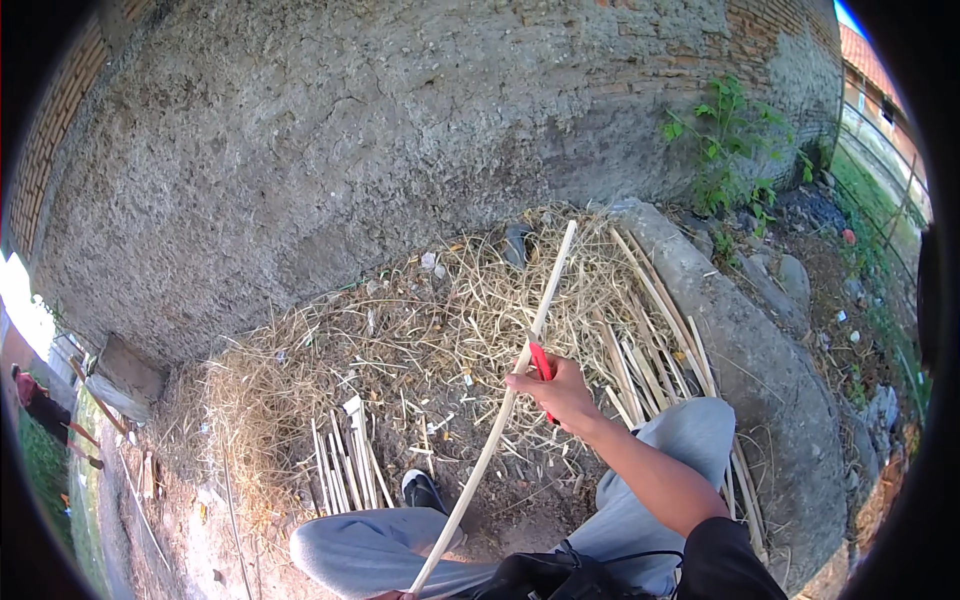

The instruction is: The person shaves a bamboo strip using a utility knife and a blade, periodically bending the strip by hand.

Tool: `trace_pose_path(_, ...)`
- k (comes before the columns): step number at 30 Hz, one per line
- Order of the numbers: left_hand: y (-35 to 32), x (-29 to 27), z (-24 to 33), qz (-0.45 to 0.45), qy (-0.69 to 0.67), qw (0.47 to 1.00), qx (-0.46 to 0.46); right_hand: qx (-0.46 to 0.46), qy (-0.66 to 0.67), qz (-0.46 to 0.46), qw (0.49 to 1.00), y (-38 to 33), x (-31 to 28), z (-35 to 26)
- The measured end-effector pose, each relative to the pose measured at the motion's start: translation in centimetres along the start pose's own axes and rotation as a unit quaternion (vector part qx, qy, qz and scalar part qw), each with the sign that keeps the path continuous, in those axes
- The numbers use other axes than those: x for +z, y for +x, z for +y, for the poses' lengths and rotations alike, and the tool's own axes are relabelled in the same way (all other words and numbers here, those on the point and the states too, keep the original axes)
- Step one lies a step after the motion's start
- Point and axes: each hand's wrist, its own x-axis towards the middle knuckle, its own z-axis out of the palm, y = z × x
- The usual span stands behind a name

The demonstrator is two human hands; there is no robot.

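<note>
A long pale bamboo strip (484, 462) slants up from the lower edge, past my knees, to a point above the straw. My right hand (562, 392) is closed around a red knife (541, 362), apparently a cutter, lying against the strip's middle. Its thumb presses on the strip, and the blade is too small to make out. Of my left hand (393, 595), just a sliver shows at the lower edge, closed at the strip's lower end; most of its fingers are cut off from view.
Split strips (345, 465) lie left of my shoe (424, 492); a longer bundle (650, 365) lies right, beside a concrete ledge (745, 330). Dry shavings (400, 310) cover the ground before a rough wall (400, 130). A green plant (735, 140) grows there. Another person (50, 415) stands far left.
</note>
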Motion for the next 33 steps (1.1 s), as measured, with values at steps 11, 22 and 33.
trace_pose_path(11,2.1,-1.2,3.7,0.085,0.291,0.924,0.232,0.017,0.114,0.012,0.993,0.4,0.0,-0.2)
trace_pose_path(22,20.6,3.8,12.1,-0.045,0.068,0.971,0.223,-0.007,0.043,-0.011,0.999,-0.7,1.7,1.0)
trace_pose_path(33,20.4,4.1,11.4,-0.269,-0.422,0.856,-0.126,-0.201,-0.25,0.003,0.947,-0.9,-0.7,-0.3)
